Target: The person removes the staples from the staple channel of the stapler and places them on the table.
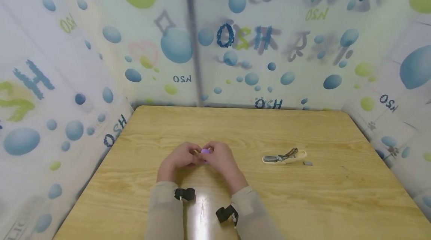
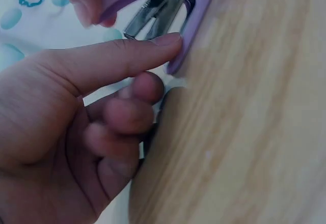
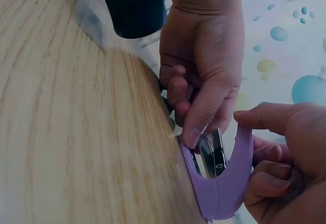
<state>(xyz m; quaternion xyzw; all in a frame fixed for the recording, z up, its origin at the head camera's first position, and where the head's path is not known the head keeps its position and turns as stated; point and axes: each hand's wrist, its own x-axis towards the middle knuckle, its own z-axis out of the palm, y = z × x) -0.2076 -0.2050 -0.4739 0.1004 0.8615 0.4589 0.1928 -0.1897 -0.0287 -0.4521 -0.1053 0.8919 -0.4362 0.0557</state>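
In the head view my left hand [image 1: 182, 156] and right hand [image 1: 219, 156] meet around a small purple stapler [image 1: 205, 151], mostly hidden there. The right wrist view shows the stapler [image 3: 224, 196] at the tabletop with its jaws spread and its metal magazine [image 3: 213, 155] exposed between the purple arms. My left thumb and fingers pinch the end of the lower arm. On the other side, my right hand [image 3: 300, 152] holds the upper arm, its index fingertip on that arm's tip. My left hand's other fingers are curled in the left wrist view.
On the wooden table [image 1: 323, 202], right of my hands, lies a cream stapler [image 1: 269, 160] opened up with its metal parts showing. A small grey strip [image 1: 308, 163] lies beside it. Patterned curtains [image 1: 235, 64] stand around the table's back and sides.
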